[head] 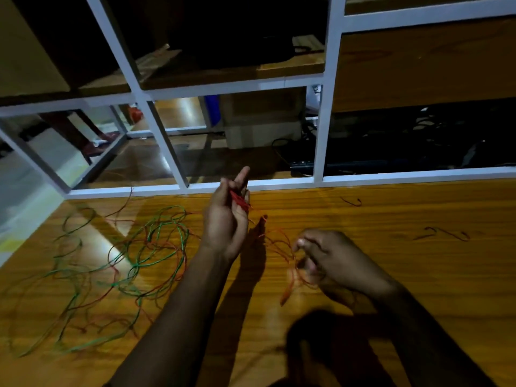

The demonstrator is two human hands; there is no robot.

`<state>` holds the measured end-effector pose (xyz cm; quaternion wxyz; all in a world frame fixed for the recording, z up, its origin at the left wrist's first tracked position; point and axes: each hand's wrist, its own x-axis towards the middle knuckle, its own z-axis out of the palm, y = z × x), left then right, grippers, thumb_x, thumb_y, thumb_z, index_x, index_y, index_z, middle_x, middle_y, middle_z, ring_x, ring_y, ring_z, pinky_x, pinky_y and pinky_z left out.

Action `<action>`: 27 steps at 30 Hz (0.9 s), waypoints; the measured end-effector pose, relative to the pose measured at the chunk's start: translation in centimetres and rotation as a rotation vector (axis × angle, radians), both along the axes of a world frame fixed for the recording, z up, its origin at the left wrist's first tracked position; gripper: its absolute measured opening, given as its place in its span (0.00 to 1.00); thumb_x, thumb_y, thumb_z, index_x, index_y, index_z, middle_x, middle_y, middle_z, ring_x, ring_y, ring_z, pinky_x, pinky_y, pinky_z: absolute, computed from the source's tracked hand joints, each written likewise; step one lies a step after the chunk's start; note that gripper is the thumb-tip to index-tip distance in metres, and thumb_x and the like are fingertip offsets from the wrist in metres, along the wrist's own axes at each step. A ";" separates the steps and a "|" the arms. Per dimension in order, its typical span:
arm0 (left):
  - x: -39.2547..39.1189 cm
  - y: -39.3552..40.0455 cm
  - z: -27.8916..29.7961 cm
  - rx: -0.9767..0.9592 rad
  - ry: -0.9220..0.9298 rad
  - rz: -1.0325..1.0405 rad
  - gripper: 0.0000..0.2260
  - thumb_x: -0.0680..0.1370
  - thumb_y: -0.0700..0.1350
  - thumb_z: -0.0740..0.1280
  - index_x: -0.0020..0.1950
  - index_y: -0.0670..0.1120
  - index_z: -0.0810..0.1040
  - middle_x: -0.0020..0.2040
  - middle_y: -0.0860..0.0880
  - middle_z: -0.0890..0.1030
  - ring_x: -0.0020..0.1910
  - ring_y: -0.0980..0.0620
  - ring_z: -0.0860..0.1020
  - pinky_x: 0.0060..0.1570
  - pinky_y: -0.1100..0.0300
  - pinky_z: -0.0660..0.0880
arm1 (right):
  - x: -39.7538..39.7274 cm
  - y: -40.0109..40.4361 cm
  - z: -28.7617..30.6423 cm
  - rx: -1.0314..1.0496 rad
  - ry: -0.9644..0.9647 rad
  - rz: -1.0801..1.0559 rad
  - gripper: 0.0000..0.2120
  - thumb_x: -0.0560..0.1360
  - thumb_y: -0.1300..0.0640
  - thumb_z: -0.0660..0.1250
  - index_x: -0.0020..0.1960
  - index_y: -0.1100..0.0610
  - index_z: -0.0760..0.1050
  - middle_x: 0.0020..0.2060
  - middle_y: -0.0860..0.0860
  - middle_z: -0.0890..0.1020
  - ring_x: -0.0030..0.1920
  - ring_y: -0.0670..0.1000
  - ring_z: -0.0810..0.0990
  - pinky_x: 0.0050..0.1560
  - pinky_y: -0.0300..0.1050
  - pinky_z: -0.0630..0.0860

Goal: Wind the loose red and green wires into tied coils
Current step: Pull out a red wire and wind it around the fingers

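A glossy wooden table (391, 219) fills the lower part of the view, and everything below is placed against it. Along its far edge stands a white metal frame (321, 129), with shelves and a dark floor seen through the openings. On the table's left half lies a wide tangle of loose green and red wires (134, 263), spread flat in overlapping loops and reaching almost to the near edge. Above the table's middle, the left hand (226, 219) is raised with fingers pointing away, and a small red coil (238, 201) is wound round them; the thumb closes against the winding. To its right and nearer, the right hand (332, 261) hovers just over the surface, blurred, thumb and fingers pinching a red wire strand (290, 277) that runs loosely from the coil and loops down to the table. Toward the table's far right lie two short dark wire offcuts (444, 233), well apart from both hands.
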<state>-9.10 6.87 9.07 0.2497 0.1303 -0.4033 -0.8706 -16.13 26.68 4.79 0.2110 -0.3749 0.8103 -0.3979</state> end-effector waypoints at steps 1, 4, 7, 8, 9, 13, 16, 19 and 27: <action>-0.1 0.2 -0.3 -0.157 -0.066 -0.015 0.15 0.87 0.48 0.51 0.48 0.46 0.74 0.70 0.48 0.77 0.52 0.61 0.73 0.54 0.54 0.78 | 0.2 -0.3 0.4 0.048 0.018 0.059 0.10 0.83 0.47 0.59 0.47 0.42 0.78 0.34 0.47 0.83 0.35 0.48 0.82 0.40 0.57 0.81; -0.3 0.7 -2.5 -0.929 -0.236 -0.095 0.17 0.86 0.53 0.50 0.55 0.52 0.78 0.68 0.60 0.75 0.72 0.64 0.67 0.57 0.71 0.65 | 1.0 -1.2 2.4 0.046 0.145 0.155 0.10 0.83 0.49 0.61 0.45 0.41 0.77 0.36 0.34 0.80 0.37 0.35 0.79 0.39 0.42 0.73; -0.3 1.4 -4.2 -1.294 -0.293 -0.185 0.16 0.86 0.51 0.52 0.55 0.46 0.77 0.45 0.55 0.77 0.47 0.61 0.75 0.50 0.56 0.71 | 0.4 -1.3 3.2 -0.090 0.273 0.019 0.07 0.82 0.49 0.63 0.50 0.45 0.80 0.44 0.40 0.83 0.40 0.36 0.80 0.41 0.41 0.77; -0.1 1.7 -4.1 -1.292 -0.293 -0.207 0.15 0.87 0.50 0.52 0.51 0.44 0.74 0.40 0.52 0.77 0.41 0.57 0.75 0.45 0.54 0.71 | 0.0 -1.1 3.1 -0.122 0.317 -0.036 0.07 0.81 0.48 0.64 0.51 0.46 0.80 0.44 0.41 0.83 0.41 0.37 0.80 0.41 0.40 0.78; 0.0 1.7 -4.1 -1.255 -0.283 -0.252 0.15 0.87 0.49 0.52 0.48 0.43 0.73 0.35 0.50 0.77 0.35 0.55 0.75 0.42 0.54 0.71 | -0.3 -0.9 3.0 -0.152 0.353 -0.094 0.06 0.80 0.48 0.65 0.50 0.46 0.80 0.43 0.41 0.82 0.41 0.38 0.80 0.40 0.39 0.78; 0.8 2.7 -2.7 -0.956 -0.270 -0.486 0.19 0.87 0.48 0.51 0.46 0.41 0.76 0.26 0.46 0.69 0.25 0.54 0.69 0.38 0.54 0.75 | -1.8 0.2 3.3 -0.265 0.403 -0.331 0.07 0.72 0.46 0.74 0.42 0.47 0.77 0.36 0.41 0.76 0.38 0.39 0.76 0.33 0.31 0.68; 1.4 4.2 -1.7 -0.413 -0.125 -0.608 0.15 0.86 0.44 0.52 0.45 0.38 0.71 0.24 0.42 0.67 0.21 0.56 0.72 0.45 0.52 0.76 | -3.3 0.5 3.4 -0.330 0.325 -0.390 0.12 0.70 0.43 0.74 0.40 0.49 0.76 0.33 0.45 0.75 0.33 0.43 0.72 0.32 0.40 0.69; 2.0 4.5 -0.4 -0.075 0.041 -0.659 0.15 0.85 0.47 0.50 0.43 0.43 0.67 0.48 0.21 0.74 0.18 0.59 0.70 0.27 0.61 0.75 | -3.5 -0.1 2.7 -0.321 0.201 -0.241 0.12 0.76 0.42 0.66 0.42 0.50 0.77 0.36 0.48 0.78 0.36 0.44 0.76 0.36 0.44 0.74; 1.2 1.1 1.4 0.367 0.323 -0.399 0.13 0.85 0.42 0.53 0.60 0.37 0.73 0.73 0.32 0.69 0.66 0.39 0.77 0.63 0.47 0.77 | -2.5 -1.5 -1.8 -0.085 -0.020 0.051 0.17 0.84 0.43 0.56 0.42 0.49 0.76 0.29 0.48 0.75 0.32 0.53 0.78 0.41 0.61 0.78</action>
